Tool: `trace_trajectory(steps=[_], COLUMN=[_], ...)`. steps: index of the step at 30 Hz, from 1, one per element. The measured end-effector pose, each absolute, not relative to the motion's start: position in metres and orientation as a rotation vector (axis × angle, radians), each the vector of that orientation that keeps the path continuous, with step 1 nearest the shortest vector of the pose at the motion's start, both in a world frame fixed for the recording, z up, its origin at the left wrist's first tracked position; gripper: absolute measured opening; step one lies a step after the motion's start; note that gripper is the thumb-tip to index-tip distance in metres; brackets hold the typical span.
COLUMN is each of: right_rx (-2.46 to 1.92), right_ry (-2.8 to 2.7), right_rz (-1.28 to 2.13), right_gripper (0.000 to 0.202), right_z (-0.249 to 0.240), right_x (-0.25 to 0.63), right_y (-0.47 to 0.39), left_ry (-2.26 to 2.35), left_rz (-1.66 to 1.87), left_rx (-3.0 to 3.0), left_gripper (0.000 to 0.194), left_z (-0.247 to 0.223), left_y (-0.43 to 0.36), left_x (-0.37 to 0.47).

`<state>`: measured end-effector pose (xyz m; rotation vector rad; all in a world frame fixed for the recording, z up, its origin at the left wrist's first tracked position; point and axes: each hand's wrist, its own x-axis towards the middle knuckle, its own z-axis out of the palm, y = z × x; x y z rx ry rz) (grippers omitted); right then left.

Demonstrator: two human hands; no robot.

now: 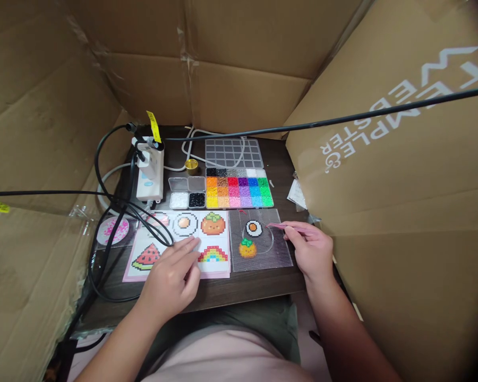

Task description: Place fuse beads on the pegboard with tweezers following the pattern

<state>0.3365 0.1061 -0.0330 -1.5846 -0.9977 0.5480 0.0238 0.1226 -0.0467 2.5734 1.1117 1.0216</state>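
Note:
My right hand (311, 249) grips thin pink tweezers (282, 226), whose tip hovers over the clear pegboard (281, 254) just right of a bead fried egg (254, 228). A bead orange fruit (247, 248) sits below the egg on the same board. My left hand (174, 277) lies flat, fingers apart, on the pattern sheet (219, 270), which shows a watermelon, an egg, a persimmon and a rainbow. Behind both stands the bead box (239, 192) with many coloured compartments.
The box's clear lid (233, 153) lies at the back. A white power strip (150, 168) and black cables (103, 233) crowd the left. A small gold tin (191, 165), two small bead tubs (187, 199) and a pink round bead piece (112, 231) are there. Cardboard walls (402, 175) enclose the small dark table (239, 289).

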Motion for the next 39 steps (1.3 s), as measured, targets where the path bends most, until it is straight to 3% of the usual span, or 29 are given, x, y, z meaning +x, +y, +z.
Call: trace_trajectory(steps=[20,29,39], right_rx=[-1.529,-1.429,-1.520], right_ry=[-0.970,-1.142,-1.155], right_rz=[0.526,0.543,0.672], right_gripper=[0.010,0.012,0.012], right_z=[-0.033,0.002,-0.014], right_x=[0.339,0.318,0.306], right_y=[0.111,0.157,0.166], left_ry=[1.125,1.149,1.198], left_rz=[1.027,1.045,1.035], left_rx=[2.552,2.548,2.505], left_gripper=[0.028,0.026,0.020], left_z=[-0.047,-0.045,-0.041], left_y=[0.123,0.122,0.121], left_x=[0.024,0.025,0.027])
